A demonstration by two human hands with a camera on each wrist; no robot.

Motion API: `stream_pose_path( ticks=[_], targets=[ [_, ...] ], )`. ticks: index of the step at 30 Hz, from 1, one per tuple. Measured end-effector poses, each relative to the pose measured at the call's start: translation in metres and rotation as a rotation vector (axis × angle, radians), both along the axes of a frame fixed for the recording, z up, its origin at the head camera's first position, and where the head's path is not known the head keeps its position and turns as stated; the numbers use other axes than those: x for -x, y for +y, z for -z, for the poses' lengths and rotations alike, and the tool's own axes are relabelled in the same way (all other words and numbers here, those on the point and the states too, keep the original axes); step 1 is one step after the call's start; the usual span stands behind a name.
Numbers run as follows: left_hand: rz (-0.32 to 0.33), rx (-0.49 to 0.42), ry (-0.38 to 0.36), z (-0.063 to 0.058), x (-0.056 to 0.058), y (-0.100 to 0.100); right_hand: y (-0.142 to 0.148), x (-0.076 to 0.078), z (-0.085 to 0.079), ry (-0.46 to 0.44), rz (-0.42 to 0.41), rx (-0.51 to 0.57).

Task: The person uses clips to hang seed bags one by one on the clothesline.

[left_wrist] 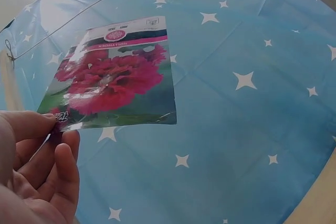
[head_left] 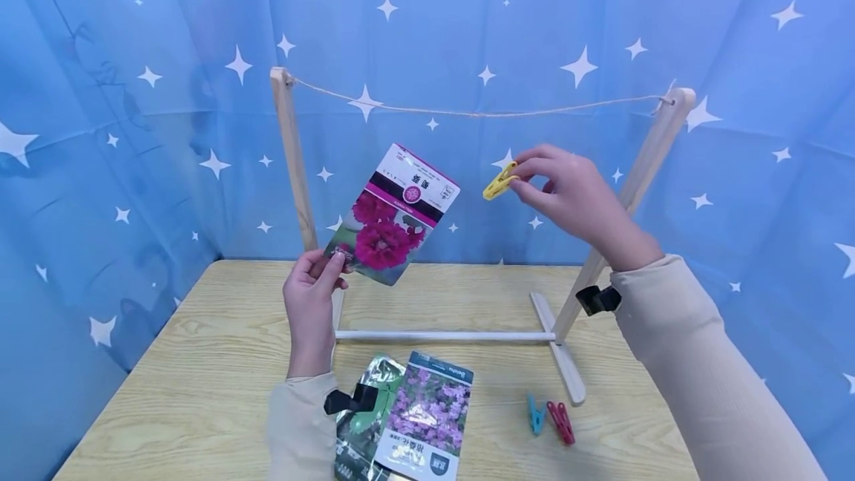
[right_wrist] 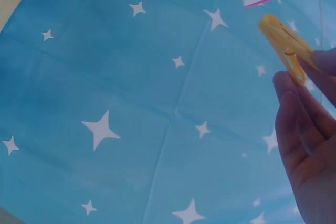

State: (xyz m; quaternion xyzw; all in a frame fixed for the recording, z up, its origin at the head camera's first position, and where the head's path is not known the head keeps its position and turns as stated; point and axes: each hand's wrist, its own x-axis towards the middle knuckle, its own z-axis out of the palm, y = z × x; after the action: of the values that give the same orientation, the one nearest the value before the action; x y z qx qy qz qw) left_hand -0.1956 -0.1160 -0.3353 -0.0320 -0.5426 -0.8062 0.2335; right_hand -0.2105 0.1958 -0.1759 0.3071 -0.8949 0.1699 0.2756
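My left hand (head_left: 312,295) pinches one lower corner of a seed packet (head_left: 394,217) with magenta flowers on it, between thumb and fingers. The packet is raised and tilted, below the left part of the string (head_left: 461,113); its printed text is upside down. Between the thumb and fingers of my right hand (head_left: 568,188) is a yellow clothespin (head_left: 499,181), its tip pointing left toward the packet, with a gap between them. In the right wrist view the thumb and fingers pinch the handle end of the clothespin (right_wrist: 286,45).
The string spans two wooden posts (head_left: 657,147) of a stand joined by a low bar (head_left: 444,335). On the table (head_left: 200,377) lie a purple-flower packet (head_left: 427,414) overlapping a green packet (head_left: 367,421). A blue clothespin (head_left: 535,415) and a red clothespin (head_left: 561,422) lie at the right.
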Motion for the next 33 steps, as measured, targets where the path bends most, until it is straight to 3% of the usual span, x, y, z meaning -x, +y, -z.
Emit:
stream_pose_path(
  ticks=[11, 17, 23, 33],
  targets=[
    [0.002, -0.094, 0.023, 0.004, 0.005, 0.002, -0.015, 0.005, -0.016, 0.019, 0.006, -0.001],
    [0.003, -0.168, 0.019, 0.005, 0.007, 0.001, -0.024, 0.005, -0.026, 0.061, -0.025, -0.018],
    [0.017, -0.184, 0.045, 0.003, 0.011, 0.002, -0.034, 0.005, -0.034, 0.086, -0.051, -0.027],
    [0.049, -0.258, 0.081, 0.002, 0.014, 0.003, -0.041, 0.001, -0.046, 0.085, -0.063, 0.031]
  ],
)
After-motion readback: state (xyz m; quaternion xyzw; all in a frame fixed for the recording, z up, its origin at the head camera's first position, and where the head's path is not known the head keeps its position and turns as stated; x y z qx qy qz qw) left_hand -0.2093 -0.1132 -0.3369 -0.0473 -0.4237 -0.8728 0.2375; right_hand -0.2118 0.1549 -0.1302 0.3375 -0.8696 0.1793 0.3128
